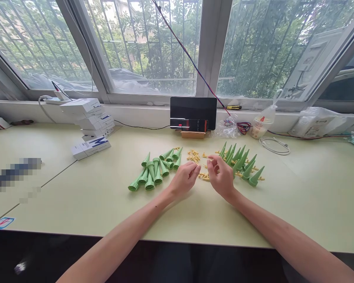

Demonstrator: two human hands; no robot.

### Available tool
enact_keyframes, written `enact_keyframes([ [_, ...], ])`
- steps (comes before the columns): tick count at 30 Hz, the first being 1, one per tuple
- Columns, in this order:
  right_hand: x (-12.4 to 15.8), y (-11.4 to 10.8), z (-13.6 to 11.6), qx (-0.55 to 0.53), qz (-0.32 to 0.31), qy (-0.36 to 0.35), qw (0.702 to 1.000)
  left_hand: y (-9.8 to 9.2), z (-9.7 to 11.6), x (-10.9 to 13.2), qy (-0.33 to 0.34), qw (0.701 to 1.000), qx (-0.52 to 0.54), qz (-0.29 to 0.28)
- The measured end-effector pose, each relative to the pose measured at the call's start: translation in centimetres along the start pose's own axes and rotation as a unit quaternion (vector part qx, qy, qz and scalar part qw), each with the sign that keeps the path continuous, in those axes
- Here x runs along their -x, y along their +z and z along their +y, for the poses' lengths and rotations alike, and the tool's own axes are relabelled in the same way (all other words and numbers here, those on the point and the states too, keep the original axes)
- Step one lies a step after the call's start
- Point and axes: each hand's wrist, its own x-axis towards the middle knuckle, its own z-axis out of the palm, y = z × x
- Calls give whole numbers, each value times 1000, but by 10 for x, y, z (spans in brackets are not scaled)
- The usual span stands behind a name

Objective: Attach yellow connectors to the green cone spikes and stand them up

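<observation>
Near the middle of the table, my left hand (185, 177) is closed, its thumb and fingers pressed together; whatever they hold, if anything, is hidden. My right hand (222, 177) is curled opposite it, thumb and forefinger pinched at a small yellow plastic part (205, 155). Between and beyond the hands lie loose yellow parts (194, 156) in small piles. Left of my left hand, several green hollow plastic cones (150, 181) lie in a heap. Right of my right hand, several green cones (247, 171) stand point up in rows with yellow parts fitted at their sides.
A black tablet (193, 108) stands at the back with a phone (194, 125) on a brown stand before it. White boxes (91, 147) are stacked back left. A bagged cup (261, 125), a coiled white cable (274, 146) and plastic bags (321, 121) lie back right.
</observation>
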Motion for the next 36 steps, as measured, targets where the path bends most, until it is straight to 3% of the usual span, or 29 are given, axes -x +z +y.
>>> enact_keyframes([
  [7, 4, 4, -5, -72, -91, -17, 993, 1, 1, 1, -12, 999, 36, 0],
  [13, 7, 9, -1, -75, -145, 16, 986, 1, 1, 1, -2, 1000, 13, 6],
  [36, 5, 12, 5, -53, -181, 40, 981, 3, -6, 2, 11, 998, -62, -18],
])
